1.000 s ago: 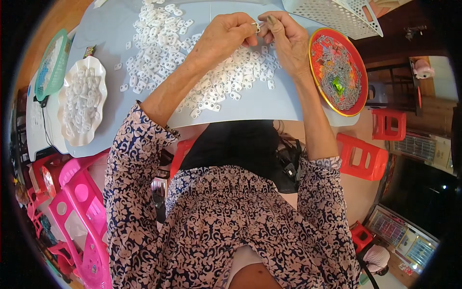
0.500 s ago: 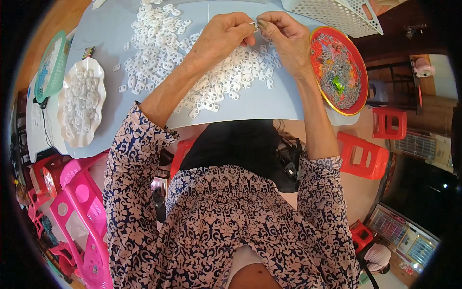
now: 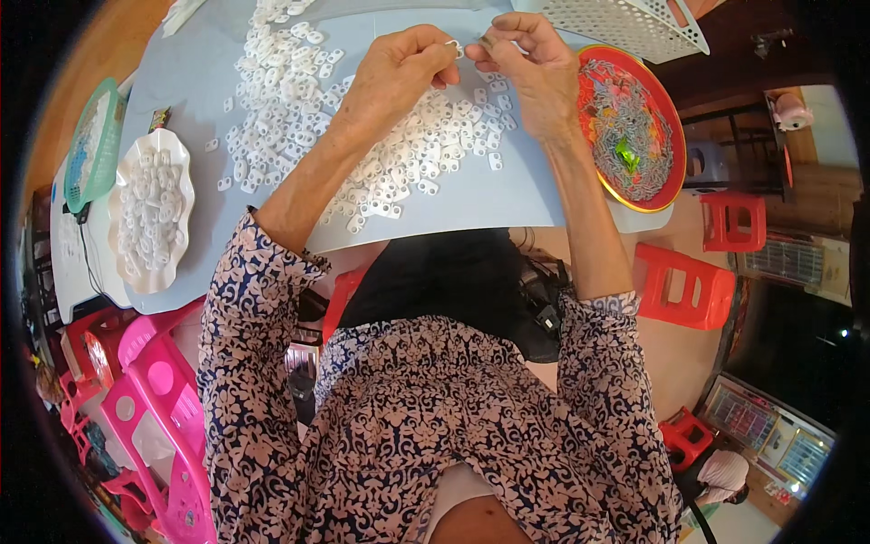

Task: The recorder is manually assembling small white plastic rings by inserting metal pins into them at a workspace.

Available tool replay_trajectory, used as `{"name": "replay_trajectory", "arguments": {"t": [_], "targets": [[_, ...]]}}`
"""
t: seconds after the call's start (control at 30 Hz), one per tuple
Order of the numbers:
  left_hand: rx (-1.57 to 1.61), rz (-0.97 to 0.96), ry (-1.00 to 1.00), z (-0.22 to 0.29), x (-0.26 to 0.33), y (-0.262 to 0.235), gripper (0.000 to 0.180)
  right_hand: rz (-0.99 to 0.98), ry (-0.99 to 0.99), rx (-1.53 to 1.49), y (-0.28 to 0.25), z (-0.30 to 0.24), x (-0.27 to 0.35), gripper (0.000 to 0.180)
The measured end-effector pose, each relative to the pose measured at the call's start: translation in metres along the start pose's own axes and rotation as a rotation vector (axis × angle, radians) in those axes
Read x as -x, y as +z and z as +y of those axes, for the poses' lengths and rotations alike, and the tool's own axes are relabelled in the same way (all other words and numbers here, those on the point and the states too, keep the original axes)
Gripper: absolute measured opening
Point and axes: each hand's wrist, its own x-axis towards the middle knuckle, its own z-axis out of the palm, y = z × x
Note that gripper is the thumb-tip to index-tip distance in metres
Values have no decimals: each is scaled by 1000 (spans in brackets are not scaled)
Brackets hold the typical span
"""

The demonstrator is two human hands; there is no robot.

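My left hand (image 3: 405, 77) pinches a small white plastic piece (image 3: 457, 50) with a hole in it, between thumb and forefinger above the table. Just to its right, my right hand (image 3: 535, 72) is closed at the fingertips, a small gap away from the white piece. Something small and dark shows at those fingertips, too small to name. Below and left of both hands lies a loose heap of white two-holed plastic pieces (image 3: 412, 150). Close by my right wrist is a red round tray (image 3: 672, 168) with a gold rim, full of grey screws (image 3: 645, 136).
On the left of the grey-blue table (image 3: 494, 201) are a wavy-edged white dish (image 3: 186, 195) of finished-looking white pieces and a green basket (image 3: 111, 150). A white perforated basket (image 3: 625, 23) stands at the far right. Red stools (image 3: 686, 286) and a pink chair (image 3: 168, 399) flank me.
My hands have drawn slightly apart; the white piece stays in my left hand, while the right fingertips have come away from it. The whole view has shifted a little.
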Motion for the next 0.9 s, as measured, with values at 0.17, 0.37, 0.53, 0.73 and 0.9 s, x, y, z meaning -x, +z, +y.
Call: {"name": "replay_trajectory", "arguments": {"t": [0.17, 0.37, 0.53, 0.73, 0.9], "targets": [[17, 3, 8, 0, 0, 0, 20, -29, 7, 2, -2, 2, 0, 19], [57, 43, 8, -2, -1, 1, 20, -49, 32, 57, -1, 2, 1, 20], [80, 25, 5, -2, -1, 0, 19, -40, 35, 107, -1, 0, 1, 20], [80, 7, -10, -1, 0, 0, 19, -80, 18, 15, -2, 0, 1, 24], [85, 19, -7, 0, 0, 0, 19, -69, 14, 173, 3, -2, 3, 25]]}}
